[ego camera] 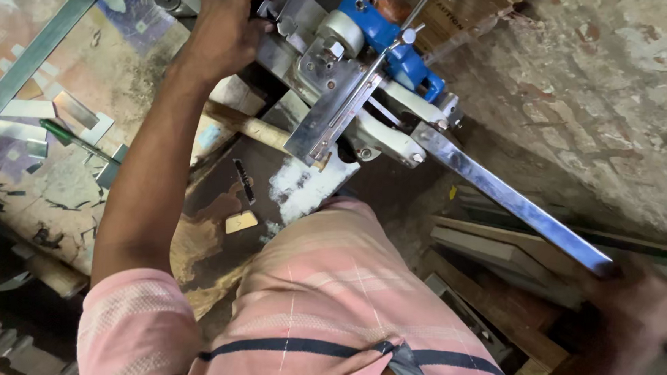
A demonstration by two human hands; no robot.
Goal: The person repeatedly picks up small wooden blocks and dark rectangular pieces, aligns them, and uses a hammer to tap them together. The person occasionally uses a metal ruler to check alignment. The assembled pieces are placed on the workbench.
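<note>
the tabletop (222,239) in front of me is dark, worn and littered with offcuts. bolted at its far edge stands the lever press (343,80), a steel-and-blue machine with white link arms, and from it the long steel lever (501,194) runs out past the right edge of the tabletop, down towards my right side.

my right hand (644,308) is at the low end of that lever, blurred; it seems clenched round the tip, though i cannot tell the grip for sure. my left hand (223,33) is up at the back of the press, fingers curled onto the metal piece (279,11) at the machine's top, which i seem to be holding in place; how much of it i grasp is hidden.

the worst risk, as i judge it, is my left fingers sitting so near the working parts: if the lever drops while they are too far in, they get pinched or cut. a loose grip on the lever's end could let it slip and swing.

smaller things: a green-handled screwdriver (68,137) lies near the left edge among metal strips (19,132), and a pale wedge (241,221) sits near my shirt. sharp scraps there could snag my forearm.
</note>
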